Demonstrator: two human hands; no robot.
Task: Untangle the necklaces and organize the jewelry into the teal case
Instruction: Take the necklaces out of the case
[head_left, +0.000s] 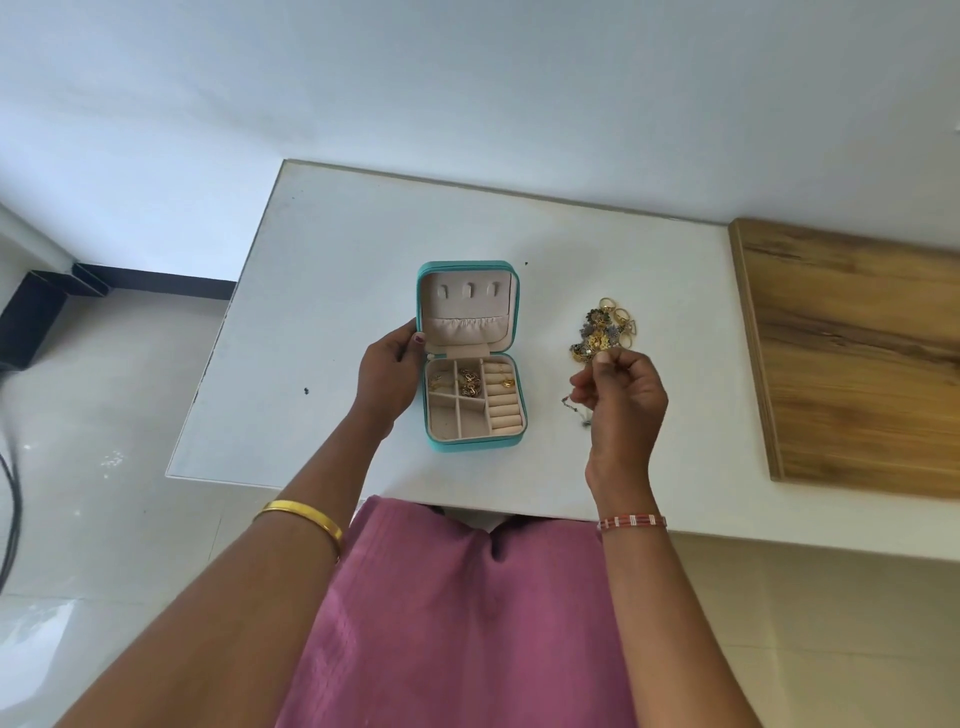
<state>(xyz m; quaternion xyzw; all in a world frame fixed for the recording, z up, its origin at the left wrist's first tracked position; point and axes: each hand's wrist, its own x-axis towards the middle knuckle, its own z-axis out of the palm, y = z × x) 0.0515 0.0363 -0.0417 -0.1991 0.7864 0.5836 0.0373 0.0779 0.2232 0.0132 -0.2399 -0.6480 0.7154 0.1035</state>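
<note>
The teal case (467, 446) lies open on the white table (322, 291), its lid flat behind the tray. Gold pieces sit in its two upper small compartments (456, 383), and one gold ring (506, 383) sits in the ring rolls. My left hand (389, 379) holds the case's left side, thumb on the lid's inner edge. A heap of tangled jewelry (605, 327), gold rings and dark flower-like pieces, lies to the right of the case. My right hand (621, 400) hovers just in front of the heap and pinches a thin dark chain (574, 408) that dangles from its fingers.
A wooden board (852, 358) covers the table's right end. The table's left edge drops to a pale tiled floor with a black object (31, 317) and dark cables (10, 499). A wall runs behind the table. My lap in pink cloth (467, 613) is under the near edge.
</note>
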